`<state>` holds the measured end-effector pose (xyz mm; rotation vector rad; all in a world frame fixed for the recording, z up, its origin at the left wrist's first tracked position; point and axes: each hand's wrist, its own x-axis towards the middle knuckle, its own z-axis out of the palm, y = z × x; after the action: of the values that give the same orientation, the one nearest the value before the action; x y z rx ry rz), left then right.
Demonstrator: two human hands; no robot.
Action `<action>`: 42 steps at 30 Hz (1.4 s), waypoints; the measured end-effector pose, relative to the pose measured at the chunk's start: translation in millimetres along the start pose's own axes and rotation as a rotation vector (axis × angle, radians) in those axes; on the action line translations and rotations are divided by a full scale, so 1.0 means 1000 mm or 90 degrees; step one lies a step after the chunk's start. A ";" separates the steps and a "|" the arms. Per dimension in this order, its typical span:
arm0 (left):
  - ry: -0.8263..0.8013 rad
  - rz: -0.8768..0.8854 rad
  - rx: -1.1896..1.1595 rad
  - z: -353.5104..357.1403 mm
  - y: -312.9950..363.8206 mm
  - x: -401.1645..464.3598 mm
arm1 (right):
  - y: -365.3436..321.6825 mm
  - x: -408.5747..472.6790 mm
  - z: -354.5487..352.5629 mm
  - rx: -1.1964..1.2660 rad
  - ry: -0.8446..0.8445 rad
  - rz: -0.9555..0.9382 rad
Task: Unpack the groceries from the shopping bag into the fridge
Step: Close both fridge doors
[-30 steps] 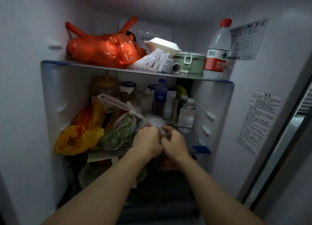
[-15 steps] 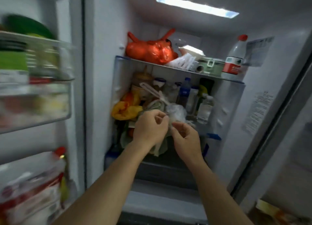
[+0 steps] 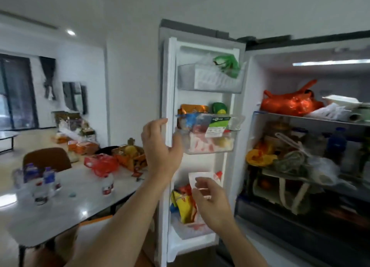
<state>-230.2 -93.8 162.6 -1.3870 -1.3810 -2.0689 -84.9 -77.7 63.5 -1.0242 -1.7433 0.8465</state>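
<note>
The fridge (image 3: 250, 114) stands open at the right, its shelves crowded with bags and bottles. A clear plastic bag (image 3: 322, 172) lies at the front of the middle shelf, beside a bag of greens (image 3: 290, 162). The fridge door (image 3: 168, 86) hangs open in the middle of the view, its bins full of packets. My left hand (image 3: 160, 146) is raised with fingers apart, close to the door's edge, holding nothing. My right hand (image 3: 210, 198) is lower, in front of the bottom door bin, fingers loosely curled and empty. A red shopping bag (image 3: 101, 164) sits on the table at the left.
A grey table (image 3: 66, 210) at the left carries several water bottles (image 3: 42, 182), an orange fruit box (image 3: 130, 156) and other packages. A brown chair (image 3: 46, 159) stands behind it. An orange bag (image 3: 288, 102) and a white box (image 3: 340, 100) sit on the fridge's top shelf.
Both hands let go of the clear plastic bag on the middle shelf and drew back out of the fridge. My view swung left, bringing the door and table into sight.
</note>
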 end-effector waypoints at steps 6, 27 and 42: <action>-0.260 -0.303 -0.082 0.010 -0.041 0.032 | -0.024 0.028 0.050 0.004 -0.028 0.025; -0.300 -0.427 -0.088 0.033 -0.128 0.061 | -0.037 0.085 0.109 -0.083 0.223 0.074; -0.313 -0.145 -0.230 0.034 -0.079 -0.018 | 0.001 -0.006 -0.018 0.051 0.300 0.004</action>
<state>-255.6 -30.9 106.4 -2.0862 -1.4406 -2.3076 -67.0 -80.9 66.9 -1.0744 -1.2972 0.6111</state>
